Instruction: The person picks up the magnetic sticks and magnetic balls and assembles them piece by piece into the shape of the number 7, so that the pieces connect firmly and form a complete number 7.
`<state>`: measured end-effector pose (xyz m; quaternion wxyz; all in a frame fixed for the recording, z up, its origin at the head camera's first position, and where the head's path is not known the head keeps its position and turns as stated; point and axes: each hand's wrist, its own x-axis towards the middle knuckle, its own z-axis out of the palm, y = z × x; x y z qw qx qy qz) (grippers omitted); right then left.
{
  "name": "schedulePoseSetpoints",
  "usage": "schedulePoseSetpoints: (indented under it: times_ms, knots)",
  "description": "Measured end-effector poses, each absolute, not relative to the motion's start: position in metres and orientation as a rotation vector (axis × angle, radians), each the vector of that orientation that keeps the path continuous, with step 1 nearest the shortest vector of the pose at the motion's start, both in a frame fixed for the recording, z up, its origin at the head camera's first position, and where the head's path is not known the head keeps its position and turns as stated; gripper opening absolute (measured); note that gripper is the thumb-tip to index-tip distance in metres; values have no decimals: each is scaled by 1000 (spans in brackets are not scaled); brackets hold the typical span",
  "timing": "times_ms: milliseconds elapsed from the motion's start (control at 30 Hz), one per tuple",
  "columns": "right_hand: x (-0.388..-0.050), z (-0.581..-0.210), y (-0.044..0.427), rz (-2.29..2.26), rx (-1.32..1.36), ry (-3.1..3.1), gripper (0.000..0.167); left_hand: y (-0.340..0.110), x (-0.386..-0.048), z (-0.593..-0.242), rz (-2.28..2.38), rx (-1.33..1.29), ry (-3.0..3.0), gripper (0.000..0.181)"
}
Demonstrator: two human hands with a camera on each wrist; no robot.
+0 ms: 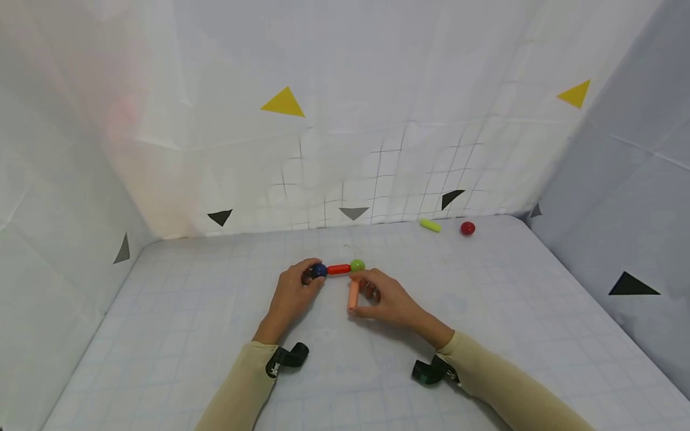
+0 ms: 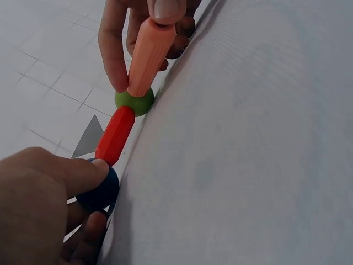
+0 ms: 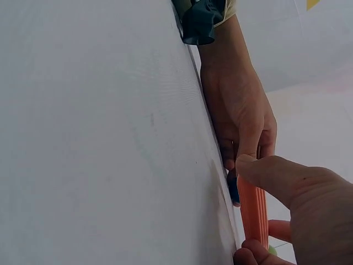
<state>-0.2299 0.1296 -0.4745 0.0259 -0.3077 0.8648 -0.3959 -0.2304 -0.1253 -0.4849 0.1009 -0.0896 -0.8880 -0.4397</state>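
1. Blue ball [image 1: 320, 270] sits left of the green ball [image 1: 357, 265], with the red stick [image 1: 339, 269] joining them; the left hand [image 1: 293, 293] curls its fingers round the blue ball, probably to steady the row.
2. Just nearer than the green ball is the orange stick [image 1: 353, 294], pinched at its ends by the right hand [image 1: 393, 302], likely for a firm hold; whether stick and green ball touch, I cannot tell.
3. Beyond and right of the green ball, well apart, lie a lime stick [image 1: 430, 225] and a red ball [image 1: 468, 228], perhaps leaving the hands room.
4. Faint grid lines mark the white counter [image 1: 188, 335]; behind the green ball rises a white sheet [image 1: 215, 90] with coloured triangles [image 1: 283, 102].
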Motion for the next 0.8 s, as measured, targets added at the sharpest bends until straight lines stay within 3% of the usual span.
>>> schedulePoseSetpoints:
  times_ms: [500,800]
  knots:
    - [-228,-476,129,-1227,-963,2699,70,-122,-228,-481,-1267,-256,-2551,47]
    - [-228,-478,129,-1257,-987,2690,69,-100,-216,-460,-1265,-359,-2543,14]
